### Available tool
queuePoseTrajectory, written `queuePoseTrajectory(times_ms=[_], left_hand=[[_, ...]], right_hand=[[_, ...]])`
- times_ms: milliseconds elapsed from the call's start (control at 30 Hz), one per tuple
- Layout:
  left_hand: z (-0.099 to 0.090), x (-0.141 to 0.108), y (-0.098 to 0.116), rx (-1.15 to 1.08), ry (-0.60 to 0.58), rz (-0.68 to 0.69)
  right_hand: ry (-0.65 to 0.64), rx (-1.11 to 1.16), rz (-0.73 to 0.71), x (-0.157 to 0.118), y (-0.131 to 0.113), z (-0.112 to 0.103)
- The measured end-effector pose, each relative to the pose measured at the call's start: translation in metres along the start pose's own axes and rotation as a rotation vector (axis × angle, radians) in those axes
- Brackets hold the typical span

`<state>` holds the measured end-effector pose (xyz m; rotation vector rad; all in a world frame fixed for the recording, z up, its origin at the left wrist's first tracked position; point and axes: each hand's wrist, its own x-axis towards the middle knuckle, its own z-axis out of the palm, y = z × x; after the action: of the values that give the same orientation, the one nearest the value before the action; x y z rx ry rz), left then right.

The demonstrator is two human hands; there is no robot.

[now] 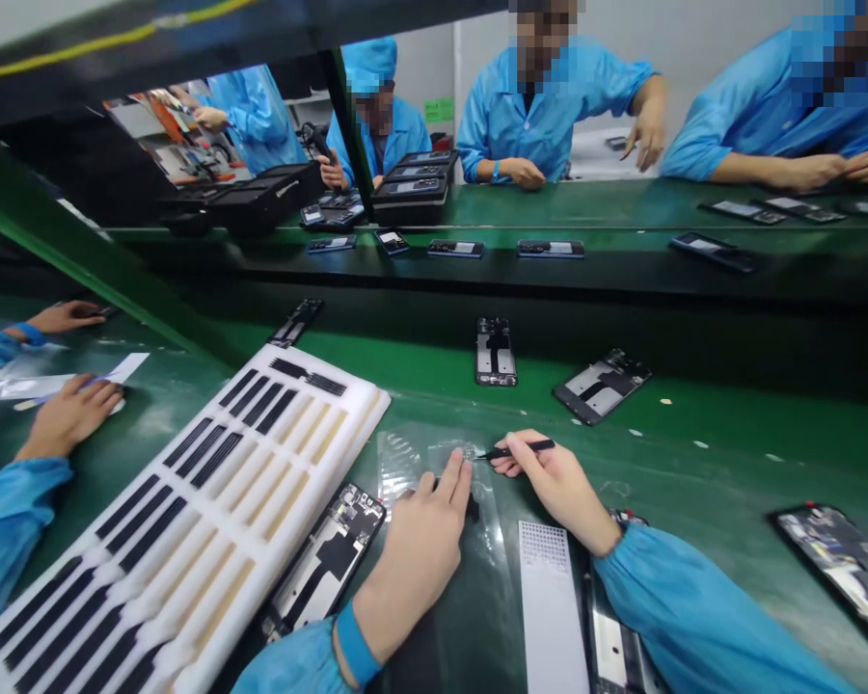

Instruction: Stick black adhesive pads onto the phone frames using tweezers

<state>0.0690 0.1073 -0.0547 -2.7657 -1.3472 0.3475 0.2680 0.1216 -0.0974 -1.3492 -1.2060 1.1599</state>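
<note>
My left hand (423, 535) lies on a clear plastic sheet (397, 458), its index and middle fingers stretched out and pressed down. A small black piece (473, 509) shows beside those fingers, partly covered by the hand. In my right hand (554, 477) are black tweezers (499, 451), their tip close to my left fingertips. What lies at the tip is too small to make out. Left of my left hand rests an opened phone frame (337, 545). A white strip with rows of small dark dots (550, 607) lies below my right hand, next to another phone frame (614, 651) partly under my sleeve.
A white foam tray (250, 525) with black strips in slots fills the left. Phone frames (496, 352) lie on the green strip ahead, and another phone (839, 559) is at right. A co-worker's hand (72, 414) is at far left. A green post (101, 251) slants across; co-workers sit opposite.
</note>
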Motion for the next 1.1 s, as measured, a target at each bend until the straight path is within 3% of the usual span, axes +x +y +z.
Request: queuePoseTrajectory(times_ms=[500,633,700,800,933,1000,1100], left_hand=[[0.011,-0.003,-0.006,-0.113,0.063,0.022],[0.016,-0.004,-0.005,-0.272,0.08,-0.04],[0.017,-0.004,-0.006,-0.511,0.159,-0.141],[0.01,-0.005,-0.01,-1.134,0.226,-0.326],[-0.005,-0.008,-0.016,-2.027,-0.068,-0.346],[-0.01,-0.01,-0.016,-2.246,-0.143,-0.305],[-0.013,-0.012,-0.016,-2.354,-0.155,-0.241]], right_hand=[[-0.028,-0.086,-0.003,-0.005,-0.001,-0.002],[-0.036,-0.069,0.006,-0.004,0.003,-0.001],[-0.022,-0.034,0.013,-0.003,0.002,-0.002],[0.01,0.093,0.027,-0.007,-0.008,-0.004],[-0.056,0.169,-0.019,-0.024,-0.035,-0.004],[-0.083,0.107,-0.051,-0.034,-0.047,-0.002],[-0.059,0.009,-0.1,-0.041,-0.058,0.0]])
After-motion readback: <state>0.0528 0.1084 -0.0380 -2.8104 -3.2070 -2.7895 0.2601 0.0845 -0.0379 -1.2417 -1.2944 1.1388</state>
